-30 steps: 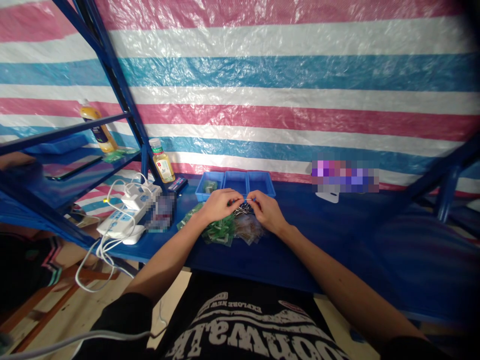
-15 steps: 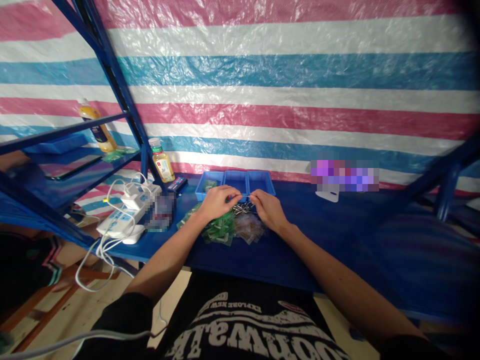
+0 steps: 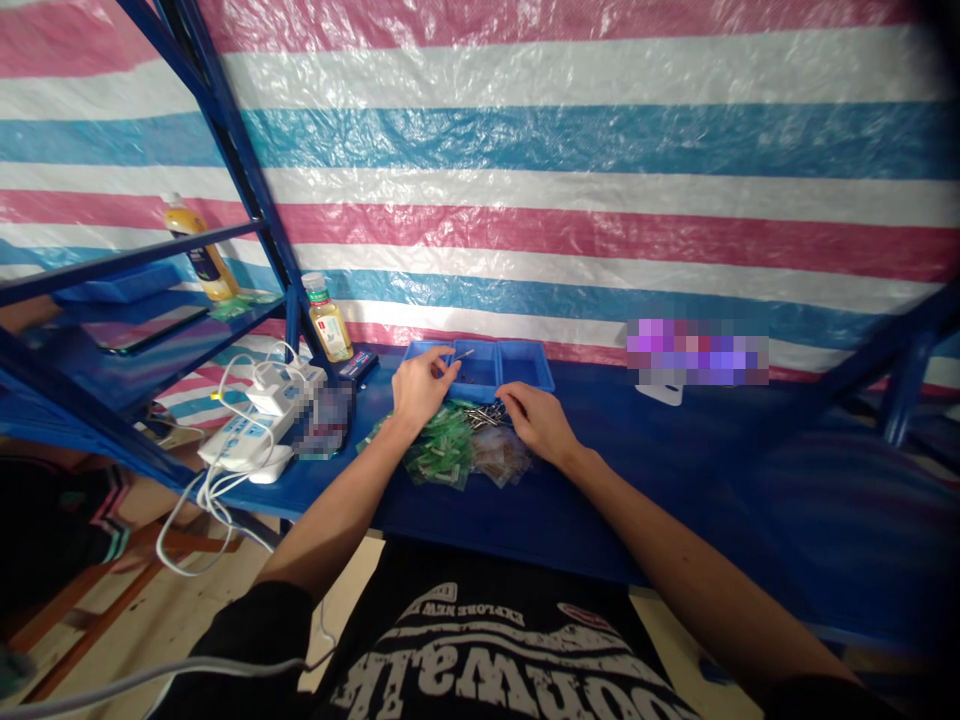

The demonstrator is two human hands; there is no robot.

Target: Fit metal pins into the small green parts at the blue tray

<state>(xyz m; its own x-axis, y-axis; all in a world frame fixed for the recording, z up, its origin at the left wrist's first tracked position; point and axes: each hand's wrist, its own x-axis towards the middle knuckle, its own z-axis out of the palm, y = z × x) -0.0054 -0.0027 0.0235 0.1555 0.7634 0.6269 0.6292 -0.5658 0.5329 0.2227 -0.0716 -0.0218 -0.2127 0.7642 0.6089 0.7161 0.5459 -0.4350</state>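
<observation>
My left hand [image 3: 422, 385] is over the left and middle parts of the blue three-part tray [image 3: 526, 388]. Its thumb and fingers pinch a slim metal rod [image 3: 466, 354] that sticks out to the right above the middle compartment. My right hand [image 3: 534, 418] is close to the tray's front edge, thumb and forefinger pressed together; anything between them is too small to make out. Between the hands lies a heap of slim metal pieces [image 3: 484, 415]. Green plastic packets [image 3: 439, 455] are piled in front of my left hand, with clear packets [image 3: 501, 455] beside them.
To the left are a white power strip [image 3: 238, 440] with tangled cables, a juice bottle [image 3: 328, 320] and a dark blue box [image 3: 356, 370]. A blue metal frame [image 3: 251, 190] rises there. A white card [image 3: 660, 388] lies at the back right. Striped sheeting hangs behind the table.
My hands have moved apart. The left went up and left over the tray with the slim rod, while the right stayed nearly in place by the metal heap.
</observation>
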